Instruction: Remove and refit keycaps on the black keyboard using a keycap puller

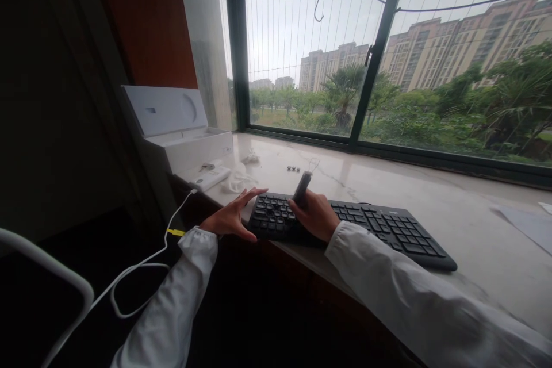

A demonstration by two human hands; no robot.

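A pale sill (388, 185) bears a black keyboard (357, 218), three keycaps (294, 169), an open white box (194, 151).

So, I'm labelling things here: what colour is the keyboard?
The keyboard is black; it shows in the head view, the only one.

Kbd (357, 215) partly hidden by R hand (317, 215); paper (528, 225) cut off, rt edge.

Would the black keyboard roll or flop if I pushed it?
The keyboard probably wouldn't roll: it's wide and flat. It looks stiff, with fairly straight edges. It might slide, as the ledge looks smooth.
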